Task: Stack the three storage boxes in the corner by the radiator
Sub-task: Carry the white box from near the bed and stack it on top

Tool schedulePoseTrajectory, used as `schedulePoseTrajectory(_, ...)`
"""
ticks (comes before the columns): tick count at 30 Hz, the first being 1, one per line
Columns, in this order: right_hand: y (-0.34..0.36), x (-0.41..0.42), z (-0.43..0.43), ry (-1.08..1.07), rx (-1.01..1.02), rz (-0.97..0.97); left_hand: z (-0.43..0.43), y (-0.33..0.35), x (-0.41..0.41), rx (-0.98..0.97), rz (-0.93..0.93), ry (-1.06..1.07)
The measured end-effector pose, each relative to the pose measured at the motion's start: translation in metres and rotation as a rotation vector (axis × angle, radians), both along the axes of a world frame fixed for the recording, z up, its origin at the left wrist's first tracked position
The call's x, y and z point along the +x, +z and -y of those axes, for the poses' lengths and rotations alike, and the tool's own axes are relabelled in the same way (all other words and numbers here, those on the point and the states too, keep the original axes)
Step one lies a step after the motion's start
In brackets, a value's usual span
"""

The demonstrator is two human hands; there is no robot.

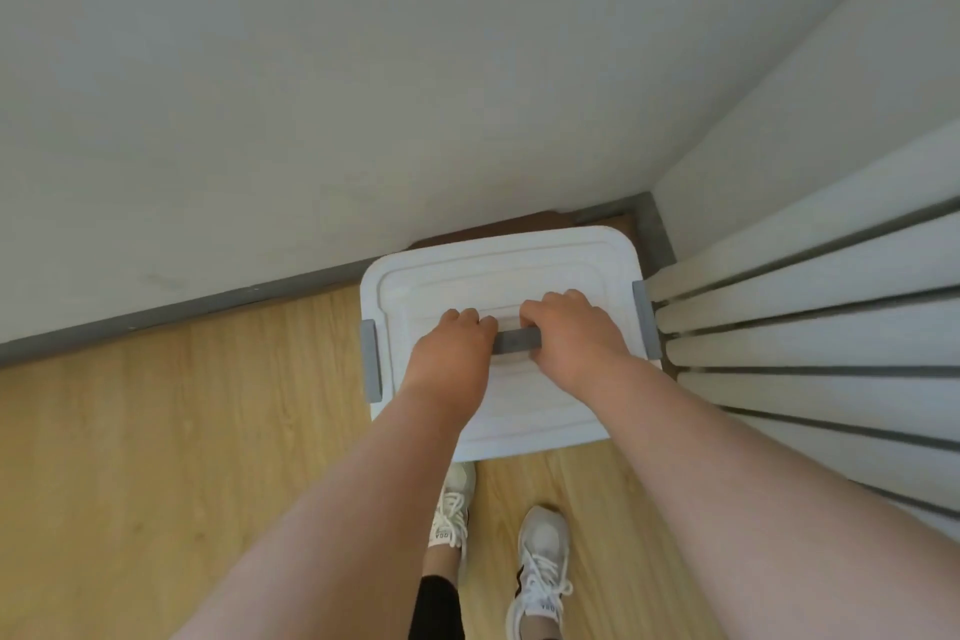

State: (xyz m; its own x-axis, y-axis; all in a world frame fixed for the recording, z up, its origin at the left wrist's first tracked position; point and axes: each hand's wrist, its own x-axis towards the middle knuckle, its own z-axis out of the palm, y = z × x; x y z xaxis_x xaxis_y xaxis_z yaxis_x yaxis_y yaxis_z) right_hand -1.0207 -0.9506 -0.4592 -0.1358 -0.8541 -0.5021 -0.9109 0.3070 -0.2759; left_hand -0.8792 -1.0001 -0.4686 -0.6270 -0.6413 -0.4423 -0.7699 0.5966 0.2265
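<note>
storage box [530,411] | white, lid on, grey side clips, grey top handle | level | in corner, just beside radiator [805,327]

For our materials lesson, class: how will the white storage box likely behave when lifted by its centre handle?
Probably rigid: the storage box shows crisp moulded ridges on top. Possibly heavy, since left grip and right grip both hold the grey handle. Grey side clips should keep it closed.

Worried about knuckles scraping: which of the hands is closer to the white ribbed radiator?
Right. The right hand grips the grey handle of the white plastic storage box nearest the white ribbed radiator; the left hand grips the handle's far end.
</note>
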Motion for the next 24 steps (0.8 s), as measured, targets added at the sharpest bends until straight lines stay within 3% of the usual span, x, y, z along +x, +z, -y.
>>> schedulePoseTrajectory(12,-0.081,-0.034,0.065,-0.007,0.023,0.007,0.068,-0.079,-0.035,-0.001,-0.002,0.024)
schedulePoseTrajectory(24,-0.111,-0.055,0.091,0.034,0.017,-0.028,0.093,-0.114,-0.052,-0.022,-0.046,0.050)
